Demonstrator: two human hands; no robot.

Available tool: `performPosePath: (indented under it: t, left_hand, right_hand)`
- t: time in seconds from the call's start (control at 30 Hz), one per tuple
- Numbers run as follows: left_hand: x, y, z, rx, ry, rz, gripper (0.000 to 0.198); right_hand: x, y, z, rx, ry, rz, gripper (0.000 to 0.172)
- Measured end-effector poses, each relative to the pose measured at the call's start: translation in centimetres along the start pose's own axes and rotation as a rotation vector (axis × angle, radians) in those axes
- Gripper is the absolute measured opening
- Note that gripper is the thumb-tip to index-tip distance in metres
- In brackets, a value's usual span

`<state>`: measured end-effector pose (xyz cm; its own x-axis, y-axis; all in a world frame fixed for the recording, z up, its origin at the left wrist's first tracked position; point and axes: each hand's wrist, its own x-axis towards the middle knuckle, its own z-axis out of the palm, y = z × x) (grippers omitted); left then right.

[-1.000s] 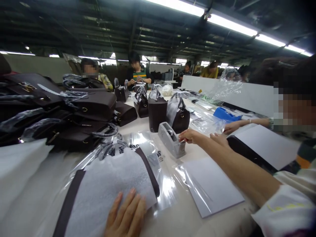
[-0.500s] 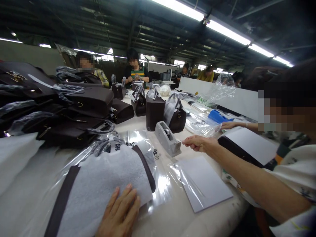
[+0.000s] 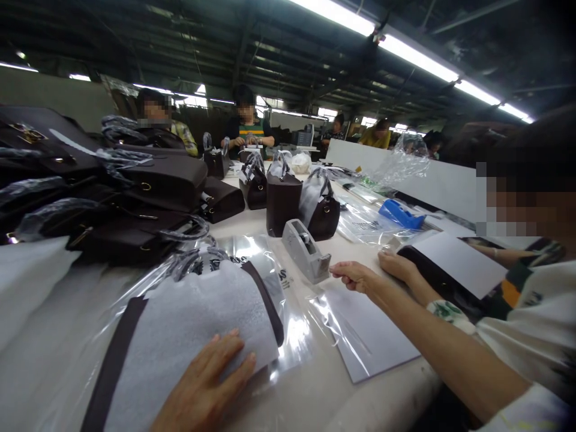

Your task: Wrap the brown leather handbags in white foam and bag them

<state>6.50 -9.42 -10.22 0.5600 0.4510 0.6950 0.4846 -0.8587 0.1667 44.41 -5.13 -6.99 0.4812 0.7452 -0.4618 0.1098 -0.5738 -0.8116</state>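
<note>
L hand (image 3: 204,381): just tipped side-on, fingers loose on wht paper (image 3: 202,318).
Bag (image 3: 116,354): prob. lightly steadied.
R hand (image 3: 353,276): tips tog. nr tape dispenser (image 3: 306,255); can't tell what's held.

The pale table (image 3: 315,393) carries a grey tape dispenser (image 3: 302,255), dark handbags (image 3: 284,207) behind it and clear plastic (image 3: 293,330) to its left.

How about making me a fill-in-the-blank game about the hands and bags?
1. The person's ____ hand rests on the white sheet over a dark bag.
2. The other hand is beside the ____ tape dispenser.
3. On the piled bags, clear plastic is wrapped around the ____.

Missing words: left; grey; handles.
</note>
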Motion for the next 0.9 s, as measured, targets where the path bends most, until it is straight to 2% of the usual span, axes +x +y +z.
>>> performPosePath:
  t: [0.13, 0.27, 0.4, 0.5, 0.53, 0.57, 0.63, 0.7, 0.8, 0.9]
  left_hand:
    - [0.0, 0.0, -0.4, 0.002, -0.089, -0.006, 0.040]
    - [0.5, 0.6, -1.3, -0.005, -0.177, -0.019, 0.037]
    - [1.5, 1.1, -2.0, -0.037, -0.168, -0.012, 0.027]
    - [1.8, 1.4, -2.3, -0.059, -0.153, -0.037, 0.029]
    - [1.8, 1.4, -2.4, -0.058, -0.150, -0.056, 0.032]
    - [1.7, 1.5, -2.4, -0.058, -0.150, -0.076, 0.035]
    - [1.5, 1.6, -2.4, -0.060, -0.162, -0.117, 0.043]
    - [1.2, 1.6, -2.4, -0.066, -0.172, -0.147, 0.049]
    - [0.9, 1.6, -2.2, -0.063, -0.161, -0.145, 0.052]
    - [0.9, 1.5, -2.0, -0.055, -0.157, -0.133, 0.054]
  right_hand:
    - [1.3, 0.5, 2.0, -0.061, 0.008, 0.067, 0.029]
    - [0.0, 1.6, 3.1, -0.082, 0.082, 0.020, 0.025]
    - [-3.7, 0.6, 3.2, -0.030, 0.194, -0.195, 0.021]
    - [-8.5, -1.2, 3.8, 0.049, 0.224, -0.395, 0.025]
    - [-10.4, -1.6, 4.4, 0.074, 0.176, -0.442, 0.027]
    - [-12.3, -1.7, 5.2, 0.122, 0.000, -0.465, 0.027]
    - [-15.7, -1.2, 7.5, 0.231, -0.315, -0.347, 0.027]
    - [-18.0, 0.1, 10.2, 0.311, -0.466, -0.224, 0.026]
    - [-18.8, 2.0, 13.3, 0.379, -0.502, -0.147, 0.026]
    - [-18.3, 2.9, 14.7, 0.426, -0.477, -0.129, 0.027]
